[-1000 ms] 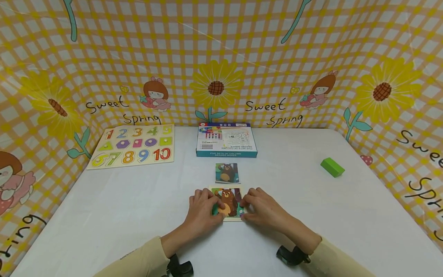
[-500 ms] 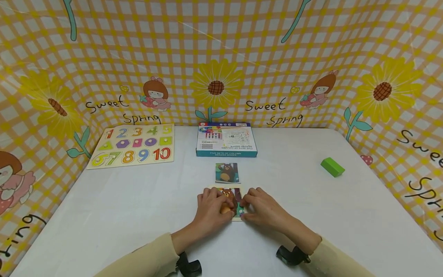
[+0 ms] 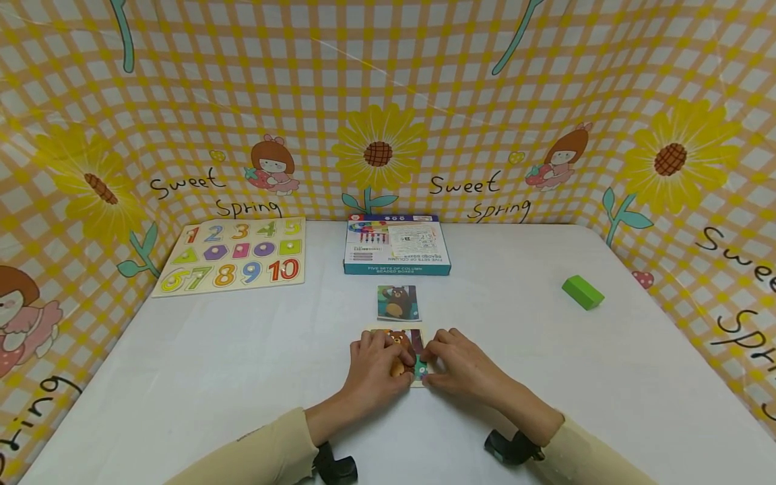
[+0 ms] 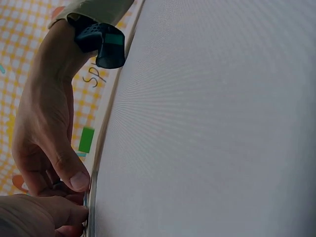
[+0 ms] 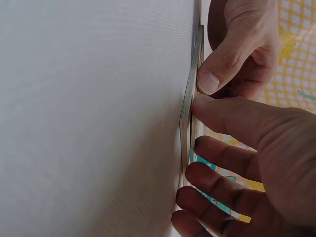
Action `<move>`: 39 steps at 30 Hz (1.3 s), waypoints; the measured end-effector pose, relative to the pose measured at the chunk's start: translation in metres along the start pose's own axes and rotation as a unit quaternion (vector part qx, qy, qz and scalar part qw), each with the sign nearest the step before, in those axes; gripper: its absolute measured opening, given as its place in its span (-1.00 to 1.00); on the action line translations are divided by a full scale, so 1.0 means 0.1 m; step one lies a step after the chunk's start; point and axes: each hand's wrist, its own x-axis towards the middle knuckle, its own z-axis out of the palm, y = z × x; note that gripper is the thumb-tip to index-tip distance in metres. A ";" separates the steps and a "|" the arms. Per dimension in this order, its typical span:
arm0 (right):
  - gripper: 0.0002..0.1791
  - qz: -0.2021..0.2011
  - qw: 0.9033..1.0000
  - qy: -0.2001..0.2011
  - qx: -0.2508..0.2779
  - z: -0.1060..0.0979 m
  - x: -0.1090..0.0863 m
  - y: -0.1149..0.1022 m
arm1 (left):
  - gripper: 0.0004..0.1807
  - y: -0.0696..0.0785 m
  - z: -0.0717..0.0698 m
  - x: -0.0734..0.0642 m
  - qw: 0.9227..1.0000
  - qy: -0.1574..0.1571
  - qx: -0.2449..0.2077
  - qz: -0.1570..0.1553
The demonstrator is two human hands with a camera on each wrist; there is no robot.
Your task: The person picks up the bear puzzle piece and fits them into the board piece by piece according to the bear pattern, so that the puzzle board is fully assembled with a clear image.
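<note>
A small bear picture puzzle in a pale wooden frame (image 3: 418, 339) lies flat on the white table, partly covered by both hands. My left hand (image 3: 374, 367) reaches over its left half, thumb and fingertips touching the picture. At the right edge, my right hand (image 3: 463, 367) touches the frame with thumb and fingertips, its fingers bent and spread. In the right wrist view the frame's thin edge (image 5: 186, 116) shows beside my right hand (image 5: 284, 153), with the left thumb (image 5: 219, 69) just above it. A matching bear card (image 3: 397, 303) lies just beyond the puzzle.
A wooden number and shape board (image 3: 257, 250) lies at the back left. A flat bead-set box (image 3: 397, 249) stands at the back middle. Off to the right is a green block (image 3: 583, 292). Checked cloth (image 3: 473, 101) rises around the table's back and sides.
My left hand has slid right across the puzzle, from its left edge toward the middle, covering more of the bear. The right hand stays in place at the right edge.
</note>
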 end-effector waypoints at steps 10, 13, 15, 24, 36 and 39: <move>-0.78 0.003 1.000 0.006 0.007 0.00 -0.02 0.02 | -0.92 0.00 -0.01 0.00 1.000 -0.010 0.005 -0.009; -0.79 -0.002 1.000 0.005 0.002 0.01 -0.02 0.03 | -0.92 0.00 -0.01 0.00 1.000 -0.011 0.002 -0.009; -0.80 -0.003 1.000 0.005 -0.001 0.01 -0.01 0.03 | -0.92 0.00 -0.02 0.00 1.000 -0.012 0.000 -0.010; -0.81 0.015 1.000 -0.002 0.000 0.01 0.00 0.00 | -0.91 0.00 -0.02 0.00 1.000 -0.014 -0.004 -0.014; -0.82 0.025 1.000 0.003 0.000 -0.01 0.00 0.03 | -0.92 0.01 -0.09 -0.02 1.000 -0.009 -0.019 -0.011; -0.85 0.042 0.999 0.011 0.003 -0.05 -0.01 0.06 | -0.93 0.01 -0.19 -0.04 0.999 0.000 -0.028 -0.016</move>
